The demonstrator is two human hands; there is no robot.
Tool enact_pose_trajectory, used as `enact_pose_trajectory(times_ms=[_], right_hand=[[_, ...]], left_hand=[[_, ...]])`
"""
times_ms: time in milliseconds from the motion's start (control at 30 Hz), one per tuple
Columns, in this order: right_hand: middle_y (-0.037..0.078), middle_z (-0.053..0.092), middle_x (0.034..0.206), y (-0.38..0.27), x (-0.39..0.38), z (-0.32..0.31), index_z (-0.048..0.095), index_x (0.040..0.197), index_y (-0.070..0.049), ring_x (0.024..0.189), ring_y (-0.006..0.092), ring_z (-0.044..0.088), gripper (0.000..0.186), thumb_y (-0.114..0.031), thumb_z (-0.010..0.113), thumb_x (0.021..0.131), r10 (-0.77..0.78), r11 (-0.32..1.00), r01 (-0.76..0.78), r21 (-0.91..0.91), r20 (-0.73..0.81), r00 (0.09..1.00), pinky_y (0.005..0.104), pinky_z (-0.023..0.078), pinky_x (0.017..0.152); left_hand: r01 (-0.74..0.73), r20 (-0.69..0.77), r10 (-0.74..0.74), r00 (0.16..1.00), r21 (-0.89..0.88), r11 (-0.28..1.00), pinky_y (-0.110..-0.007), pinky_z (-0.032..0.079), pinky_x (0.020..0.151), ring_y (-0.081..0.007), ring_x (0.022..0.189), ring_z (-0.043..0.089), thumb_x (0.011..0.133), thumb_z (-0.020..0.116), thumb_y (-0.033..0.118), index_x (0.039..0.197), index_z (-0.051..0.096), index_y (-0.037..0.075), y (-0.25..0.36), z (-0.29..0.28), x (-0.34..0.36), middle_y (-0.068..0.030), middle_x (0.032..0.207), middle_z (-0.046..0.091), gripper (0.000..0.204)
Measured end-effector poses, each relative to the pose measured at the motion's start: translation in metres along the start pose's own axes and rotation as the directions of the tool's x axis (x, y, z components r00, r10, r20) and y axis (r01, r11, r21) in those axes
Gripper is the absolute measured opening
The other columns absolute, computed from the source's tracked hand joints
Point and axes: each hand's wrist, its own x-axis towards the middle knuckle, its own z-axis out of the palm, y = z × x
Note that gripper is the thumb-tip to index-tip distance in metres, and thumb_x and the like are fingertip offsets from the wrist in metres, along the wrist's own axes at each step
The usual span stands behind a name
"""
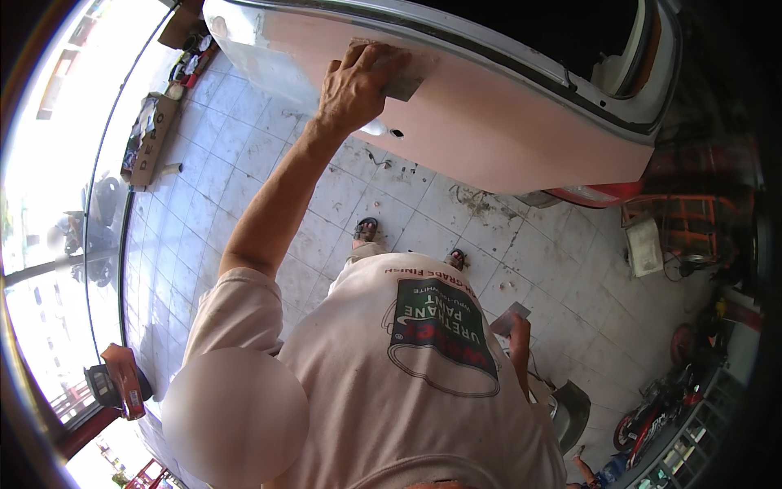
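Note:
Ahead of me is a car body panel (513, 130), mostly coated in matte pink, with a small dark hole (397, 133) in it. My left arm reaches up to this panel. My left hand (354, 91) presses against its upper part, fingers bent over a thin grey flat piece (405, 86); whether this is a spreader or an abrasive sheet I cannot tell. A rough brownish patch (366, 42) shows beside the fingertips. Down by my right side, away from the car, my right hand (519, 334) grips another thin grey plate (513, 313), partly hidden by the fingers.
A red tail light (599, 194) sits at the panel's lower right. Tiles (326, 200) with dirt and small scraps cover the floor around my sandalled feet (366, 230). An open cardboard box (155, 138) stands left. To the right are an orange rack (680, 222) and a red motorbike (652, 424).

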Motion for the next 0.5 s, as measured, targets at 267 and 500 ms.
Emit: enact_pose_trajectory(times_ms=[267, 500], right_hand=[[0.014, 0.073, 0.123, 0.021, 0.005, 0.007, 0.069, 0.133, 0.001, 0.104, 0.0285, 0.069, 0.050, -0.039, 0.068, 0.103, 0.004, 0.999, -0.002, 0.037, -0.073, 0.997, 0.0457, 0.056, 0.083], [0.013, 0.075, 0.116, 0.026, -0.020, 0.008, 0.071, 0.130, -0.001, 0.097, 0.0270, 0.070, 0.044, -0.037, 0.067, 0.104, 0.091, 0.996, -0.088, 0.028, -0.115, 0.989, 0.0442, 0.055, 0.075]], left_hand=[[0.020, -0.024, -0.022, 0.999, -0.100, 0.995, -0.046, 0.060, 0.103, -0.0327, 0.123, 0.073, 0.104, 0.068, 0.013, 0.128, 0.082, 0.021, -0.041, -0.019, 0.019, -0.0051, 0.134, 0.077, 0.029], [0.089, 0.030, -0.087, 0.996, -0.064, 0.994, -0.055, 0.059, 0.093, -0.0286, 0.125, 0.068, 0.098, 0.063, 0.008, 0.128, 0.083, 0.026, 0.022, -0.008, 0.027, -0.0005, 0.131, 0.076, 0.040]])
